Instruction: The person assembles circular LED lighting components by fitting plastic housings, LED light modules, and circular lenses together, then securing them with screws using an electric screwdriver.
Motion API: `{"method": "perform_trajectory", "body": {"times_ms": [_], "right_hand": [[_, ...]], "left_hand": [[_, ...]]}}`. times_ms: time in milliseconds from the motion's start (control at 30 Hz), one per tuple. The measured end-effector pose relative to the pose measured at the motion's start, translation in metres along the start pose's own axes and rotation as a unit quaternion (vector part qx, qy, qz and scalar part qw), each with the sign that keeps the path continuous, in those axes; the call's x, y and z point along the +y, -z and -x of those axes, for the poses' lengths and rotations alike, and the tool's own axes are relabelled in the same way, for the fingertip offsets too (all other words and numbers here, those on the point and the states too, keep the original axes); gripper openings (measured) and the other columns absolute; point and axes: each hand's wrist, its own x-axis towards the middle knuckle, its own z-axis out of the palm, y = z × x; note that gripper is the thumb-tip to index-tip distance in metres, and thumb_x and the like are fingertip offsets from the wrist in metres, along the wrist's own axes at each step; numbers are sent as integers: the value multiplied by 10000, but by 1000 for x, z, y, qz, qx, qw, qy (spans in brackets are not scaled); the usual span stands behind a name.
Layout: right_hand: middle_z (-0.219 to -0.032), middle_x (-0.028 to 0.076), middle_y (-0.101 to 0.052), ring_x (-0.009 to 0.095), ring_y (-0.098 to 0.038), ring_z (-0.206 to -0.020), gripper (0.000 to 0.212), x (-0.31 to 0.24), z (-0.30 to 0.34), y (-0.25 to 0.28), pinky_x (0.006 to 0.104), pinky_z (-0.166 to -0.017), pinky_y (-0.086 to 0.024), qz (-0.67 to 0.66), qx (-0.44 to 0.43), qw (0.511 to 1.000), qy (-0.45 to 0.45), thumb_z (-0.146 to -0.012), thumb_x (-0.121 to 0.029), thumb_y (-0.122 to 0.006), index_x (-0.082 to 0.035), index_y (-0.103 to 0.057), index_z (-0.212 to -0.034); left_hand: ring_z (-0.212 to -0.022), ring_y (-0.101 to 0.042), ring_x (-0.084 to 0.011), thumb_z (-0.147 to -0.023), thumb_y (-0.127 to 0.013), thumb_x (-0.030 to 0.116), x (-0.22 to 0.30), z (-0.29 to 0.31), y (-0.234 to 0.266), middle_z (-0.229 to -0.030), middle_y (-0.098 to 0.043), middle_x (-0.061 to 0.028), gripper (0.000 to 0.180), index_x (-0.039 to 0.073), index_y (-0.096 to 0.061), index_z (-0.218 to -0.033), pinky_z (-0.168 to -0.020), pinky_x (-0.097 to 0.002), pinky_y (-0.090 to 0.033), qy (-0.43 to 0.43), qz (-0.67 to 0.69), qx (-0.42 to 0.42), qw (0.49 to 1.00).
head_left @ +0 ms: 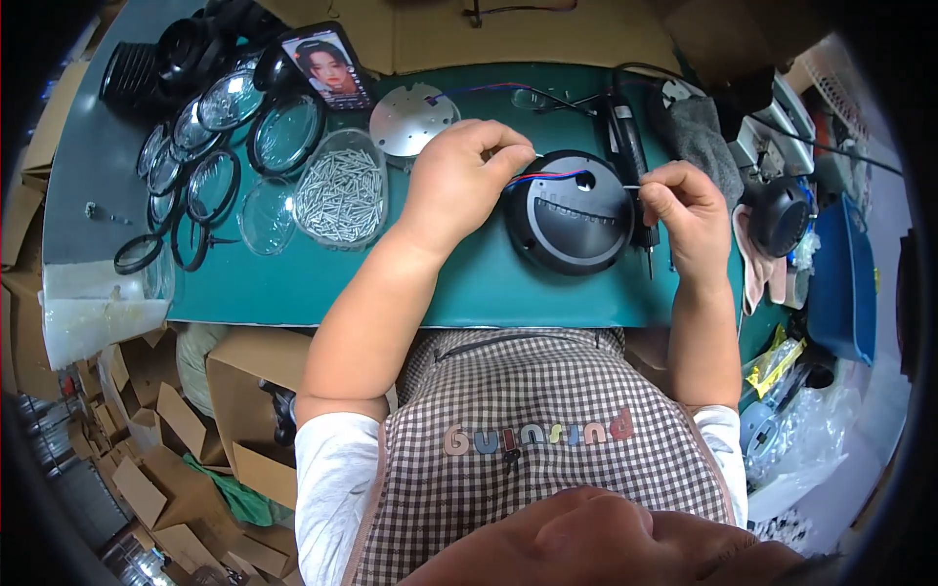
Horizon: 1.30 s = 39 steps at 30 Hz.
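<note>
A round black housing lies on the green table mat in front of me, with a small hole near its far edge. Red and blue wires run out of that hole toward my left hand. At the housing's far left rim, the thumb and forefinger of this hand pinch a thin silver screw, mostly hidden. My right hand pinches another silver screw at the right rim. Left of my left wrist stands a clear tub of silver screws. A perforated silver disc lies beyond that wrist.
An electric screwdriver lies just right of the housing, its bit pointing toward me. Clear lenses and black rings spread over the left side, near a lit phone. A grey cloth and a blue bin are at right.
</note>
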Motion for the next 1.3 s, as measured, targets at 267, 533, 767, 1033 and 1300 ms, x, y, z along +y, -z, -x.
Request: {"method": "perform_trajectory", "body": {"times_ms": [267, 533, 767, 1033, 1300], "right_hand": [[-815, -18, -633, 44, -549, -707, 121, 14, -3, 4, 190, -630, -431, -10, -11, 1000, -27, -868, -113, -764, -18, -694, -895], [-848, -3, -647, 61, -582, -757, 117, 16, -5, 3, 203, -688, -466, -8, -3, 1000, -5, -870, -98, -760, -4, -692, -888], [-848, -4, -650, 63, -587, -759, 104, 19, -3, 5, 205, -689, -469, -8, 19, 1000, -3, -872, -87, -752, -3, -696, -898], [-807, -26, -640, 37, -541, -696, 91, 23, -2, 12, 191, -612, -421, -28, 39, 999, -16, -880, -93, -744, -17, -700, -902], [-789, -26, -638, 40, -539, -684, 94, 27, 3, 20, 194, -608, -420, -18, 49, 998, -26, -883, -101, -743, -19, -700, -900]], "left_hand": [[-846, -647, -277, -832, -721, 180, 0, -16, -13, -868, -689, -109, 141, 55, -743, -895, -763, -374, -507, -62, -134, -43, 988], [-853, -638, -317, -824, -715, 169, 6, -22, -15, -855, -691, -109, 134, 74, -758, -908, -775, -417, -504, -167, -251, -23, 953], [-997, -668, -274, -949, -629, 244, 0, -20, -12, -1030, -717, -141, 255, 39, -746, -1044, -880, -340, -504, -17, -77, -94, 992], [-1270, -531, -361, -1041, -467, 433, -9, 0, -18, -1317, -599, -234, 559, -67, -611, -1245, -1087, -396, -394, -61, 21, -88, 994], [-1266, -532, -369, -1033, -472, 452, -6, 5, -18, -1323, -585, -246, 581, -51, -585, -1302, -1081, -403, -398, -81, 0, -98, 992]]}}
